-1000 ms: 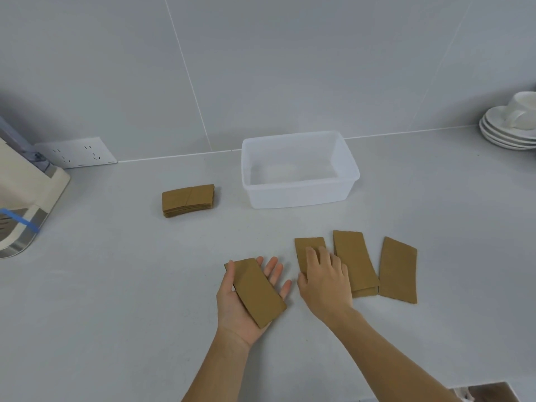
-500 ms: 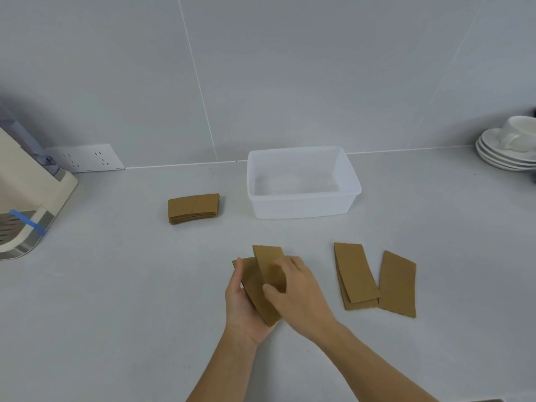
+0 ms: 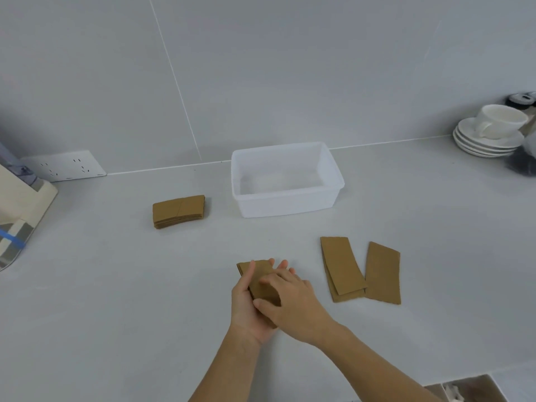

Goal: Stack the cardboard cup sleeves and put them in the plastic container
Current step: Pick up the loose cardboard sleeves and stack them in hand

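My left hand (image 3: 246, 309) lies palm up low in the middle and cradles a small pile of brown cardboard sleeves (image 3: 259, 278). My right hand (image 3: 293, 306) presses down on top of that pile, covering its lower half. Two overlapping sleeves (image 3: 342, 266) lie flat to the right, with a single sleeve (image 3: 383, 272) beside them. A neat stack of sleeves (image 3: 178, 210) rests further back on the left. The clear plastic container (image 3: 285, 204) stands behind, holding nothing.
White saucers with a cup (image 3: 490, 134) sit at the far right by the wall. A cream appliance (image 3: 20, 210) fills the left edge, with a wall socket (image 3: 66, 165) behind it. The counter's front edge runs at the lower right.
My right hand picked a sleeve off the counter, carried it left and laid it on the sleeve in my left hand, now pressing it flat. The view shifted slightly.
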A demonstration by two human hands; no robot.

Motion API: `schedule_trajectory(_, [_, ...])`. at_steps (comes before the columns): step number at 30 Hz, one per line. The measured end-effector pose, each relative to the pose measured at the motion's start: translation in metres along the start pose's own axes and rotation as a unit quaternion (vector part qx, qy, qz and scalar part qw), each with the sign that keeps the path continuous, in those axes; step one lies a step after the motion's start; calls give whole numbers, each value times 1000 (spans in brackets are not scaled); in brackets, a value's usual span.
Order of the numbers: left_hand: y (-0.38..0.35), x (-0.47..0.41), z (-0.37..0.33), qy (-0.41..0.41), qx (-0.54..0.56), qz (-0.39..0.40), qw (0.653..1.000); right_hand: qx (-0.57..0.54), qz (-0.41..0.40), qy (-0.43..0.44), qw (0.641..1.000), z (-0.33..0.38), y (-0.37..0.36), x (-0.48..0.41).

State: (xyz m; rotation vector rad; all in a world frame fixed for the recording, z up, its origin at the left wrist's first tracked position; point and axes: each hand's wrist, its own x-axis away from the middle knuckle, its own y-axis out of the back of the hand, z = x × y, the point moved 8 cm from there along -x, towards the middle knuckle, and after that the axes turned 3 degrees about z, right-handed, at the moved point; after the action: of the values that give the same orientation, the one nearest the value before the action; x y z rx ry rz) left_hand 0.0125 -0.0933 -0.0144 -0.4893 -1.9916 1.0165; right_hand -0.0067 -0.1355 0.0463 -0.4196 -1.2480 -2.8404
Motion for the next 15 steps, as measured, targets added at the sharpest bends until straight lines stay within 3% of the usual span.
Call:
schedule_trajectory(5, [-8, -6, 13, 39, -48, 1, 998, -82, 44, -28, 995, -21, 25, 5])
schedule_trajectory(11, [-30, -16, 35, 80, -29, 34, 996, -167, -67, -107, 978, -64, 75, 11])
schedule_trajectory(15, [-33, -23, 48, 108, -12, 41, 993, -92, -170, -191, 962, -95, 104, 25])
